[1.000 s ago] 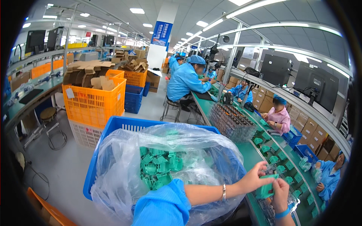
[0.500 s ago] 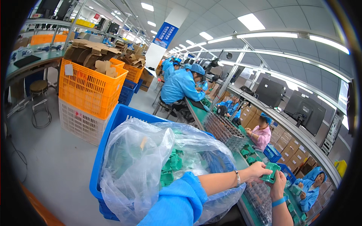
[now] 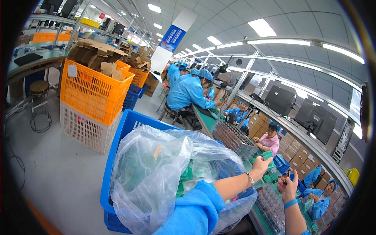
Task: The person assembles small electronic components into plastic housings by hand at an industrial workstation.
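- L hand [image 3: 259,168]: bent in, thumb + fingers pinched on a green plastic part [image 3: 268,155]. It's got hold of it.
- Green part: up in the air, at the tips of the L hand, w/ the table [image 3: 203,118] under it. In view it's toward the table's far long edge, nr a blue box [image 3: 281,162].
- R hand [image 3: 290,189]: part open, fingers curled up. Looks like it has a small dark piece [image 3: 289,172] at the tips; can't tell what, b/c it's too small.
- Main thing: green part is up + to the L of the R hand, w/ a gap b/w. L hand is on it, so L is way nearer. R hand isn't touching it.
- Long way of the green part: can't tell for sure, b/c the L hand hides some of it.
- Below the hands: clear trays [image 3: 271,209] on the table, by its near long edge.
- More green bits [image 3: 269,178] lie on the table b/w the 2 hands in view.
- L of the table: big blue bin [image 3: 111,197] w/ a see-thru bag [image 3: 147,172] over its rim, + green pieces [image 3: 187,172] in it.
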Available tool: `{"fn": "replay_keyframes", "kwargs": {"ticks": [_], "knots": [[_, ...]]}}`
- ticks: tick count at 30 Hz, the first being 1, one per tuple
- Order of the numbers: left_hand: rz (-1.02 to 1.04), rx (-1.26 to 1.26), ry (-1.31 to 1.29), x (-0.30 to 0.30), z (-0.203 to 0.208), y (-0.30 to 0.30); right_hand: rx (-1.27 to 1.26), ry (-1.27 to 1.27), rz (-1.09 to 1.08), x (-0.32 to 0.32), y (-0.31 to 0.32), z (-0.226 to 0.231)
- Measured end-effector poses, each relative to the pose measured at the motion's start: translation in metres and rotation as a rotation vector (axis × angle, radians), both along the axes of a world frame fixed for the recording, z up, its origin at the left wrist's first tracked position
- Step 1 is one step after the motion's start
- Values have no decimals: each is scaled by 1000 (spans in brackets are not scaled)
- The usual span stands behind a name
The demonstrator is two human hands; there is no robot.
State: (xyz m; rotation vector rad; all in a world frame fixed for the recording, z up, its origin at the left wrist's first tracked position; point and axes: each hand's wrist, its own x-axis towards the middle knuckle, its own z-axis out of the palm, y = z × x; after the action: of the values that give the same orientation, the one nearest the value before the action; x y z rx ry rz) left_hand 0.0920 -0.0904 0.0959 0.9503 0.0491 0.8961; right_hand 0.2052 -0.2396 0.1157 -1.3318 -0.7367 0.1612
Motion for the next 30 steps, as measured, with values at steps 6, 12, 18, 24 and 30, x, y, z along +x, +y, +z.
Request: {"fn": "replay_keyframes", "kwargs": {"ticks": [6,12,18,24,30], "knots": [[204,10,9,17,-14,13,-63,183,138,10,4,2],[265,88,184,26,-34,14,-64,274,217,18,12,-1],[124,96,193,19,-38,13,-108,236,278,18,19,-2],[102,130,217,25,-44,13,-155,145,248,22,17,-7],[131,127,215,24,-44,8,-59,238,293,51,22,-23]]}}
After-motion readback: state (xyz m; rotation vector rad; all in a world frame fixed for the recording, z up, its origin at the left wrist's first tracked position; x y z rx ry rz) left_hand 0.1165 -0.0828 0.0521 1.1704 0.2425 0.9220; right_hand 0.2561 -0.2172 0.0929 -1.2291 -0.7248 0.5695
